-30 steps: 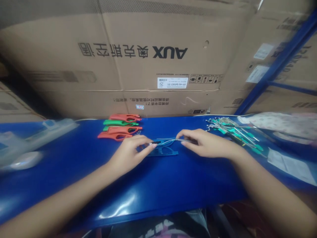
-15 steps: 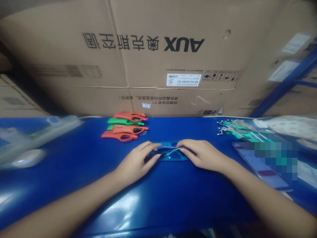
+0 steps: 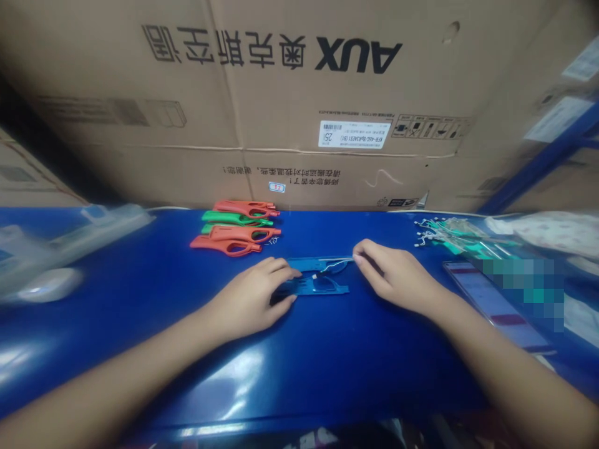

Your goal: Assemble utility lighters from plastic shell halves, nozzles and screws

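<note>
A blue plastic handle piece [image 3: 322,284] lies flat on the blue table [image 3: 327,355], in the middle. My left hand [image 3: 255,296] rests on its left end, fingers curled down and pressing on it. My right hand [image 3: 390,274] sits at its right end, fingertips pinched on a thin white wire [image 3: 333,267] that runs across the piece. Whether a metal pin is also in those fingers I cannot make out.
Red and green handle pieces [image 3: 236,231] are stacked behind my left hand. A pile of wired metal parts with green tags [image 3: 449,238] lies at the right, a phone [image 3: 491,302] in front of it. Clear plastic packaging [image 3: 56,249] is at the left. A large cardboard box [image 3: 299,106] walls the back.
My right hand has drawn back to the right, pulling the wire along the blue piece. My left hand has flattened onto the piece's left end. The view has tilted slightly.
</note>
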Demonstrator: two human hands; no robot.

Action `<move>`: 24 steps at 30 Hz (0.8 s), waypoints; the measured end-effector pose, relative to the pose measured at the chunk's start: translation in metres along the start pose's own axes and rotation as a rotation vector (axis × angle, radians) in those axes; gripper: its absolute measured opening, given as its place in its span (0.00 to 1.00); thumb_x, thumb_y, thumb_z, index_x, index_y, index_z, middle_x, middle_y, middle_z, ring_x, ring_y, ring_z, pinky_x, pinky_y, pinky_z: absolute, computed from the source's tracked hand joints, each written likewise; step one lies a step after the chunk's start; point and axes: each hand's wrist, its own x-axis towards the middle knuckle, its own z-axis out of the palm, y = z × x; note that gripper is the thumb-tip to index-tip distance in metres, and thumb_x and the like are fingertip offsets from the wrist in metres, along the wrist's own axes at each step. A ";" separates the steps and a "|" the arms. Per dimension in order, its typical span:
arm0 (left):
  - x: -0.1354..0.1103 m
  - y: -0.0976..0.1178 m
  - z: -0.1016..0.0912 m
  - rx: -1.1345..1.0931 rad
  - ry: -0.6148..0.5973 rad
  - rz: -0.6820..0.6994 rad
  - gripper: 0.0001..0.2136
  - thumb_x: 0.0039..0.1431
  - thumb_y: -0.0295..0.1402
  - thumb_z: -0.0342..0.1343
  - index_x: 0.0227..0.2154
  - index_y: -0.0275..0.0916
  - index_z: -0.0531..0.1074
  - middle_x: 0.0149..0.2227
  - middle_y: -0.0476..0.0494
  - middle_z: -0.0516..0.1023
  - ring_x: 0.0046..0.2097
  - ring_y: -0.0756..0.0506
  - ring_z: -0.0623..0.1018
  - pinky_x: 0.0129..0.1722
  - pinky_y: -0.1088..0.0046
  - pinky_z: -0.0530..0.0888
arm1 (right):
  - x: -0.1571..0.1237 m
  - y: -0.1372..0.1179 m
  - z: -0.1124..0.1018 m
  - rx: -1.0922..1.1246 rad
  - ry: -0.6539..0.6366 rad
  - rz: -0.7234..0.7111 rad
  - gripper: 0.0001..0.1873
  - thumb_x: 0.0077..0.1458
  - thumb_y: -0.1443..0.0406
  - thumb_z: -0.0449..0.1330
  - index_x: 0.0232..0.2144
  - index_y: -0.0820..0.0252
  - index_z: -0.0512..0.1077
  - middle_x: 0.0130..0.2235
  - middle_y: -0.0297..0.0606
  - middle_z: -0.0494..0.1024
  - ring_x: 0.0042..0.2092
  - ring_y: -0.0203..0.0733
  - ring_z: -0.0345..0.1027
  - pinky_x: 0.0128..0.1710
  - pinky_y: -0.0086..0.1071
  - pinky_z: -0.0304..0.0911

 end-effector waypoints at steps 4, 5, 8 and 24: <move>-0.004 0.006 -0.009 0.056 -0.039 -0.030 0.15 0.61 0.35 0.57 0.51 0.41 0.72 0.45 0.42 0.75 0.47 0.39 0.74 0.47 0.58 0.75 | -0.002 -0.002 -0.001 0.042 -0.009 0.003 0.09 0.69 0.59 0.46 0.39 0.55 0.63 0.31 0.33 0.75 0.30 0.40 0.69 0.30 0.31 0.55; -0.004 0.008 -0.009 0.051 -0.031 -0.036 0.15 0.62 0.37 0.57 0.51 0.41 0.72 0.45 0.42 0.76 0.47 0.39 0.74 0.47 0.58 0.75 | -0.002 -0.002 -0.001 0.059 -0.018 0.000 0.09 0.69 0.59 0.46 0.39 0.55 0.63 0.31 0.32 0.74 0.29 0.39 0.68 0.30 0.31 0.55; -0.004 0.012 -0.001 -0.006 0.039 -0.033 0.16 0.64 0.42 0.56 0.51 0.41 0.72 0.47 0.42 0.76 0.48 0.40 0.74 0.48 0.59 0.73 | -0.002 -0.006 0.001 0.137 -0.040 -0.015 0.09 0.69 0.59 0.46 0.39 0.55 0.63 0.32 0.32 0.74 0.29 0.37 0.66 0.30 0.30 0.55; -0.002 0.011 0.009 -0.129 0.317 0.092 0.07 0.66 0.32 0.56 0.44 0.38 0.76 0.36 0.46 0.81 0.38 0.46 0.73 0.41 0.68 0.71 | -0.002 -0.016 0.016 0.289 -0.075 -0.150 0.09 0.68 0.61 0.51 0.45 0.54 0.69 0.46 0.38 0.79 0.42 0.40 0.74 0.40 0.32 0.65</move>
